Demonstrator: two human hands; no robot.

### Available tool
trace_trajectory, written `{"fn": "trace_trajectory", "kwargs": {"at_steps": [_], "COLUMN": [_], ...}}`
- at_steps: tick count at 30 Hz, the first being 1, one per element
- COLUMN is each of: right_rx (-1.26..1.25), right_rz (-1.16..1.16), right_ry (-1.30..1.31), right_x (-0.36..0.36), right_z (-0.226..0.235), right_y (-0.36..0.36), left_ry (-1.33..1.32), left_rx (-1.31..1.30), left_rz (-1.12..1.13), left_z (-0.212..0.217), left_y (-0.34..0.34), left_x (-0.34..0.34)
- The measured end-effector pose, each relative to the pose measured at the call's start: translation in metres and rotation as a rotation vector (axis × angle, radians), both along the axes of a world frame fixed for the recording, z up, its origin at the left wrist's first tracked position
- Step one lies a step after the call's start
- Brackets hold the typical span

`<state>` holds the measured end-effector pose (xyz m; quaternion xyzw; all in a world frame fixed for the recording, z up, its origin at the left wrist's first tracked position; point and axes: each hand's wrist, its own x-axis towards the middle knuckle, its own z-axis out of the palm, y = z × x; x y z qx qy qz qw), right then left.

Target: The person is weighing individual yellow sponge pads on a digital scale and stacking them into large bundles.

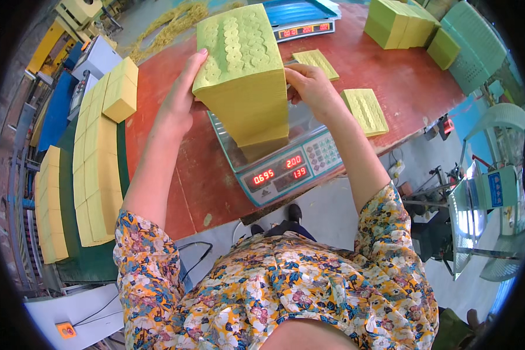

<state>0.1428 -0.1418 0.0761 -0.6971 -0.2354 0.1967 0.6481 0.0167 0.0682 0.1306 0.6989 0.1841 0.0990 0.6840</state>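
Note:
A tall stack of yellow paper (242,108), its top pressed with rows of round scalloped marks, stands over a digital scale (256,195) with red lit figures. My left hand (181,96) grips the stack's left side, the thumb along its upper edge and the other fingers hidden behind. At the right side my right hand (315,90) has its fingers curled in against the stack's edge; the fingertips are partly hidden. A thin yellow pad (364,112) with the same marks lies right of the scale, and another pad (318,63) lies beyond my right hand.
A second scale (305,31) stands at the red table's (184,192) far edge. Yellow paper blocks (394,26) sit far right beside a pale green basket (469,46). At left, rows of yellow blocks (93,169) line a green conveyor (69,192). Yellow scraps (172,23) lie on the floor.

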Motion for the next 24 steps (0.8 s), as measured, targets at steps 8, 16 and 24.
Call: {"fn": "trace_trajectory", "kwargs": {"at_steps": [8,16,24], "right_rx": [0.178,0.397,0.432], "right_rz": [-0.147,0.036,0.11], "right_ry": [-0.06,0.149,0.242], "right_x": [0.0,0.026,0.05], "right_z": [-0.038,-0.055,-0.046], "right_y": [0.006,0.034,0.026], "left_ry": [-0.27,-0.457,-0.362], "left_rx": [-0.182,-0.472,-0.487], "left_rz": [0.143,0.237,0.385], "left_z": [-0.058,-0.138,-0.119], "left_y": [-0.005,-0.038,-0.046], "left_x": [0.008,0.045,0.072]}}
